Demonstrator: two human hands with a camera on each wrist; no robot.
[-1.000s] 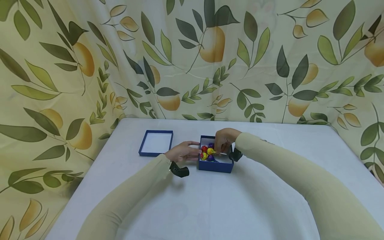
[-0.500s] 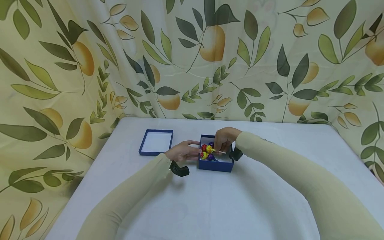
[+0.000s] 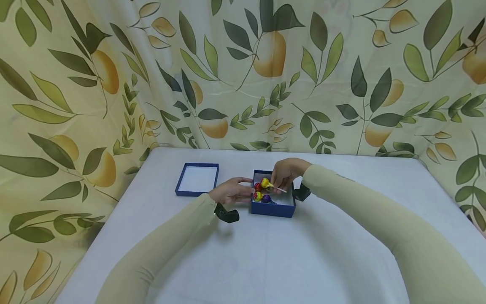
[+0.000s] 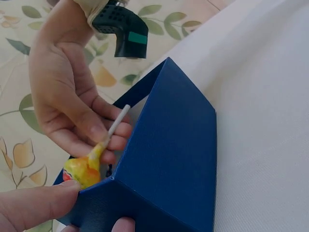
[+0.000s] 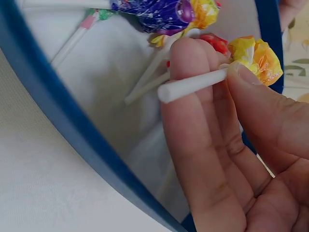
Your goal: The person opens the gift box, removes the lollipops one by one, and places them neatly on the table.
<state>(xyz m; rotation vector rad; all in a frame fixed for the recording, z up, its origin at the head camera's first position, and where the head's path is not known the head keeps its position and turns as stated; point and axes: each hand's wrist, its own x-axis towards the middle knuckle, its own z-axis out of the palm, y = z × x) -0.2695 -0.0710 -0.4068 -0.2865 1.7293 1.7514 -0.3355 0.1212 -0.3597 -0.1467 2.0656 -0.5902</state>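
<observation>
Matt blue cardboard box (image 3: 272,210), glossy crinkled foil lollipop wrapper (image 5: 256,52), smooth white tablecloth (image 3: 265,253).

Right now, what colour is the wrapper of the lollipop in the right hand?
Yellow with some orange; the lollipop shows best in the right wrist view.

We see a yellow-wrapped lollipop (image 3: 267,183) lifted by its white stick above our open blue box (image 3: 272,209) at frame centre, with red, yellow and purple lollipops inside.

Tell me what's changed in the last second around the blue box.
The right hand, pinching the yellow lollipop by its stick, has lifted it slightly up and back from the others. Left hand stays against the box; the lid hasn't moved.
</observation>
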